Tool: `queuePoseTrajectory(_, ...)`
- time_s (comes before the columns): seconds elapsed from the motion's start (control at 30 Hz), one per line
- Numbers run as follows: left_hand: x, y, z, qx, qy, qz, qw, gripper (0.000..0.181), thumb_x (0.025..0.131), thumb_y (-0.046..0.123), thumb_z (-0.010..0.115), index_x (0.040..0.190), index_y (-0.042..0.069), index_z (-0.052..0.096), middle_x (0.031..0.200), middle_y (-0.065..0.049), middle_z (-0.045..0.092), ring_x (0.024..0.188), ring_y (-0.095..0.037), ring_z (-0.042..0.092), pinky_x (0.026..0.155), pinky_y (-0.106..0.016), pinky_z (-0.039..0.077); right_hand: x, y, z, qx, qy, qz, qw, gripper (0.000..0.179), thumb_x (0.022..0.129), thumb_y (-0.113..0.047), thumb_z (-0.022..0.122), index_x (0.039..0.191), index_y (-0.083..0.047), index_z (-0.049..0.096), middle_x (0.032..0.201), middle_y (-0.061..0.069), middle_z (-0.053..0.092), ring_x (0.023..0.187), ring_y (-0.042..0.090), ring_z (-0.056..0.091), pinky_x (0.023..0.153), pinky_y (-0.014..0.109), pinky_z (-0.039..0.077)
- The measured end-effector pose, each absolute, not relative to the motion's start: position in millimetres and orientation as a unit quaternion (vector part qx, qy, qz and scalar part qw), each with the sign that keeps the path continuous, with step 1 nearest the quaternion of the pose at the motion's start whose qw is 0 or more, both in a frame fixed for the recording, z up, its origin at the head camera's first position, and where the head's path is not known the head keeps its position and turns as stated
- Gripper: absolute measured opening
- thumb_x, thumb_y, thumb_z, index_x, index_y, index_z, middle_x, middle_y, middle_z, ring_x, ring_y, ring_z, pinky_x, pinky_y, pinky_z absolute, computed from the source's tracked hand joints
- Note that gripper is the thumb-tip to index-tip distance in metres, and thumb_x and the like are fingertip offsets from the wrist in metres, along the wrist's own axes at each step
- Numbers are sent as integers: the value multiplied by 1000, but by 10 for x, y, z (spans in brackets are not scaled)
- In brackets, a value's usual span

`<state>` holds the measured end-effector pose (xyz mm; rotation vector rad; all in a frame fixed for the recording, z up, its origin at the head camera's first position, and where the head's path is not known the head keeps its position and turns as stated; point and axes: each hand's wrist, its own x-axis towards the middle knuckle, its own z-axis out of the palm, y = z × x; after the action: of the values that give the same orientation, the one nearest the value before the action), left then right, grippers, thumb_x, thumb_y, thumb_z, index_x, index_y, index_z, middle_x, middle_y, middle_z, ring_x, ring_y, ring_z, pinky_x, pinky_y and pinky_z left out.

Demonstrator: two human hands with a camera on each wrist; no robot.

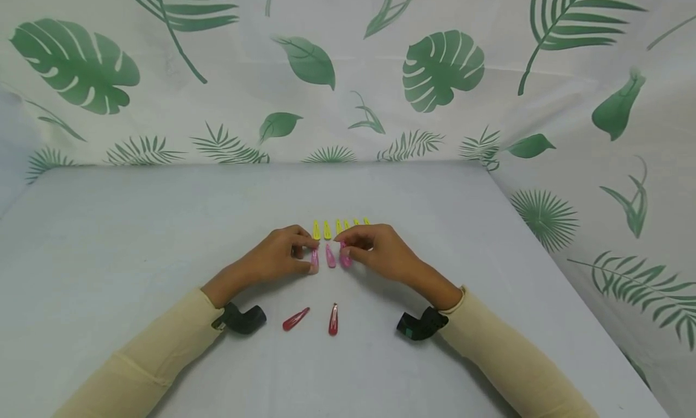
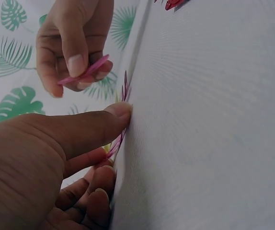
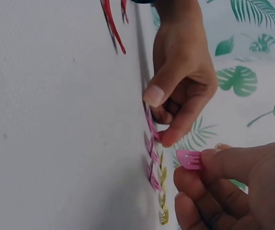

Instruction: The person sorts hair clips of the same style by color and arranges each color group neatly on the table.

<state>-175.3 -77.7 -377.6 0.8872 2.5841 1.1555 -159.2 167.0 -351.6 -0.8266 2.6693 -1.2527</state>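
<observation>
My left hand rests at the left end of a row of pink snap hair clips. Its thumb and forefinger pinch the two ends of a pink hair clip lying on the table. To the right lies another pink clip. My right hand pinches a pink hair clip between thumb and fingers, held off the table. The right wrist view shows a further pink clip on the cloth. Behind the pink row, several yellow hair clips stand side by side, some partly hidden by my right hand.
Two dark red hair clips, one slanted and one nearly straight, lie nearer to me. White cloth covers the table. A leaf-patterned curtain hangs at the back and right side. Black wrist cameras sit on both sleeves.
</observation>
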Motion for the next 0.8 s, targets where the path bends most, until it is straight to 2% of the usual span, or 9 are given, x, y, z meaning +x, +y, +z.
queuePoseTrajectory(0.1, -1751, -773, -3777, 296, 868, 389, 90, 41, 81, 14, 81, 118, 1, 70, 102, -5, 58, 84, -17, 53, 74, -31, 47, -1621, 1697, -3531, -252, 879, -404, 36, 20, 89, 1, 69, 108, -3, 72, 92, 1, 69, 84, 15, 64, 79, 33, 53)
queuePoseTrajectory(0.27, -1741, -763, -3769, 289, 870, 388, 93, 42, 80, 13, 81, 119, 2, 70, 103, -5, 58, 84, -16, 53, 74, -31, 47, -1655, 1723, -3548, -218, 891, -396, 36, 18, 87, 0, 70, 105, -5, 73, 92, 2, 67, 77, 16, 63, 71, 31, 53)
queuePoseTrajectory(0.37, -1738, -765, -3768, 289, 872, 385, 90, 41, 80, 13, 81, 119, 2, 70, 103, -5, 58, 84, -16, 53, 74, -31, 46, -1664, 1723, -3553, -205, 896, -391, 44, 18, 87, 0, 71, 104, -5, 74, 89, 2, 66, 78, 16, 62, 71, 30, 52)
queuePoseTrajectory(0.5, -1740, -772, -3776, 286, 874, 381, 90, 41, 80, 14, 81, 119, 3, 70, 103, -5, 57, 84, -16, 53, 74, -30, 46, -1675, 1715, -3563, -198, 903, -378, 54, 18, 86, 0, 72, 104, -4, 74, 86, 2, 65, 80, 18, 59, 74, 30, 51)
queuePoseTrajectory(0.8, -1747, -774, -3789, 289, 874, 380, 89, 42, 81, 15, 80, 120, 3, 69, 104, -4, 57, 85, -16, 53, 74, -30, 46, -1704, 1723, -3605, -188, 919, -340, 70, 20, 89, -5, 71, 109, -3, 72, 88, 2, 64, 76, 16, 57, 70, 29, 49)
